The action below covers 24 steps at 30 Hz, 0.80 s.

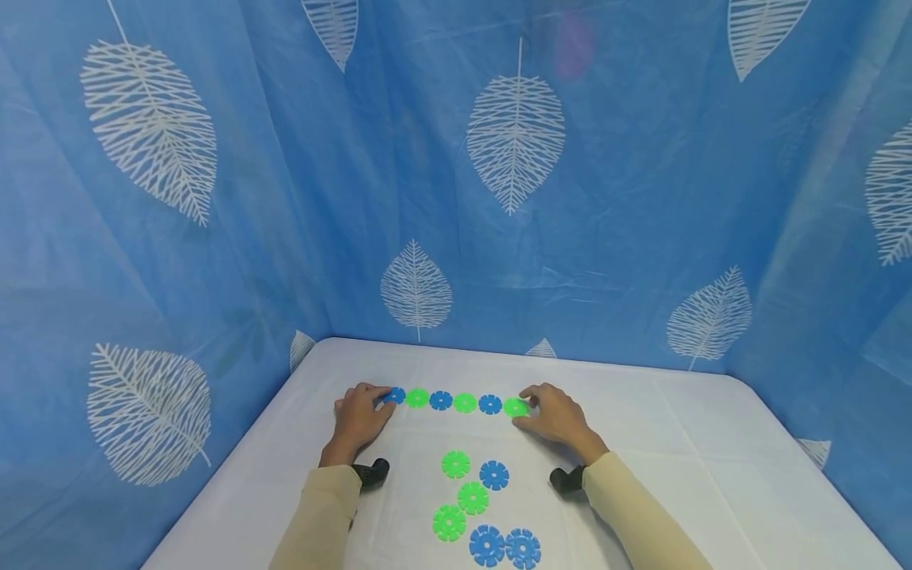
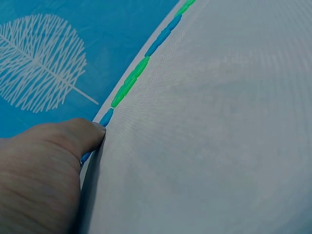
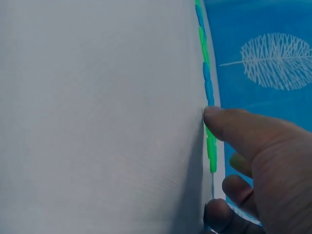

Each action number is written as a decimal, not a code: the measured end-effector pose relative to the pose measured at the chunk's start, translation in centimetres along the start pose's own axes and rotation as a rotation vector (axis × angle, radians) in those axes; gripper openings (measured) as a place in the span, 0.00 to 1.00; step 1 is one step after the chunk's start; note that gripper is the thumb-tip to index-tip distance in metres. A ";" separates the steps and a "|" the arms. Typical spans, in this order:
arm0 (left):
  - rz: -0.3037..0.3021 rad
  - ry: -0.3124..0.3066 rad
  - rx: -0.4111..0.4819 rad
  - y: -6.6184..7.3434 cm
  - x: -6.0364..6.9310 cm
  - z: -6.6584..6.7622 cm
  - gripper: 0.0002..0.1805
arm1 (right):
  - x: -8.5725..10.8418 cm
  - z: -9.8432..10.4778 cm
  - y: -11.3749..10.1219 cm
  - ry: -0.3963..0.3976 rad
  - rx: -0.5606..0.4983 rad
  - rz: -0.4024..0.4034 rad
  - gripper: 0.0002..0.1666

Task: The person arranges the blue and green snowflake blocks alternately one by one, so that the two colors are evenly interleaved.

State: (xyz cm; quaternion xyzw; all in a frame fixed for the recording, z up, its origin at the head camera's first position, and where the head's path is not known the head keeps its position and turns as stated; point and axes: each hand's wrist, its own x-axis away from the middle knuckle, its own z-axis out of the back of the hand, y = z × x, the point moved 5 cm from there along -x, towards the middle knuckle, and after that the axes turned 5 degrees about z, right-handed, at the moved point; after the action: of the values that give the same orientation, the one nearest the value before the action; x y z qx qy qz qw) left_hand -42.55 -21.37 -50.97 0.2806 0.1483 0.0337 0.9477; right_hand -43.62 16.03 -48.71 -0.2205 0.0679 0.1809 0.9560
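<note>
A straight row of notched plastic discs, blue and green by turns, lies flat across the far part of the white table. At its left end my left hand (image 1: 359, 416) pinches a blue notched disc (image 1: 395, 396) between thumb and fingers. My right hand (image 1: 559, 416) has thumb and index finger about the green notched disc (image 1: 516, 407) at the right end. Between them are a green disc (image 1: 416, 397), a blue disc (image 1: 490, 404) and others. In the left wrist view, the thumb (image 2: 73, 136) partly covers the end blue disc (image 2: 107, 118). The right thumb (image 3: 219, 119) hides part of the green disc (image 3: 211, 153).
Nearer on the white table (image 1: 399, 514) lie loose green discs (image 1: 456, 465) and blue discs (image 1: 495, 475), some touching or overlapping. A blue curtain (image 1: 606, 261) with white leaf prints surrounds the table's far side and flanks. Black devices (image 1: 568, 480) sit at both wrists.
</note>
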 end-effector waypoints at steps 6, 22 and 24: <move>-0.002 0.000 0.003 0.1 -0.3 0.4 0.21 | 1.1 1.1 -0.8 0.056 -0.090 0.011 0.17; 0.004 -0.026 -0.006 0.1 -0.2 0.2 0.22 | 4.5 1.9 -2.2 0.062 -0.279 0.076 0.15; 0.006 -0.025 0.000 0.1 0.0 0.3 0.22 | 4.9 1.9 -2.7 0.041 -0.312 0.116 0.15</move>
State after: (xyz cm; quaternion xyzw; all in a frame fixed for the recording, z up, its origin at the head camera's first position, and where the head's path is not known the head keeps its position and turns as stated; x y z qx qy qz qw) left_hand -42.45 -21.44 -50.70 0.2813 0.1356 0.0333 0.9494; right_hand -38.01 16.11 -46.97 -0.3658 0.0709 0.2395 0.8965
